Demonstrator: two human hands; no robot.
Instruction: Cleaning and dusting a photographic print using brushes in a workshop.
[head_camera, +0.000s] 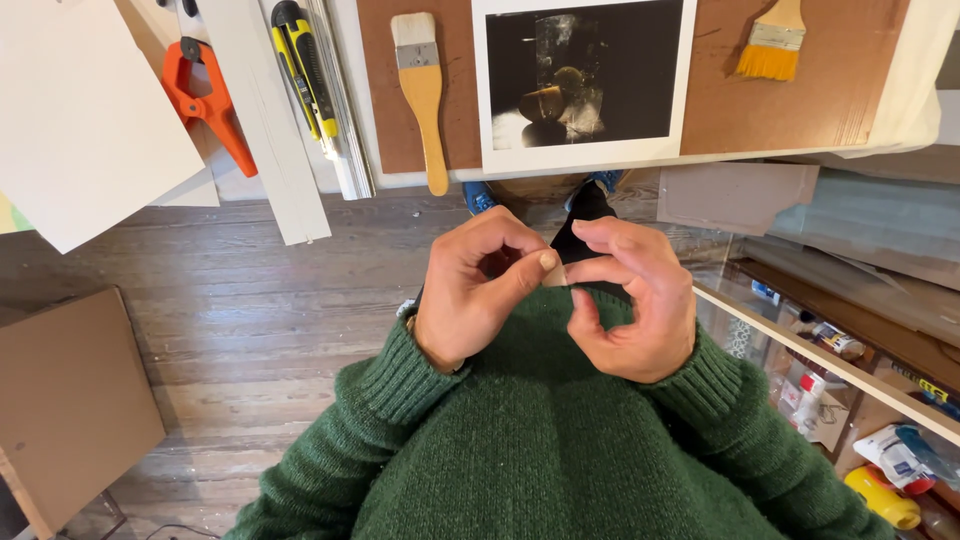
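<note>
While both hands are meeting in front of the green knitted sweater (560, 440), a small pale, tape-like scrap (554, 277) is sitting pinched between them, below the near edge of the brown-topped worktable (800, 90). The left hand (470, 295) is curling closed, its thumb pressing on the scrap; the right hand (640, 300) is clamping the scrap's other side with thumb and forefinger, remaining fingers bent. Lying on the worktable, directly above the hands: a dark photographic print with white border (583, 80). Left of the print: a flat wooden-handled brush with pale bristles (425, 95). Right of the print: a yellow-bristled brush (772, 45). Beyond the table's left edge: a yellow-and-black utility knife (305, 70), an orange spring clamp (205, 100), and a white board sheet (80, 110). Below the table, worn wooden floorboards (240, 300) are showing.
</note>
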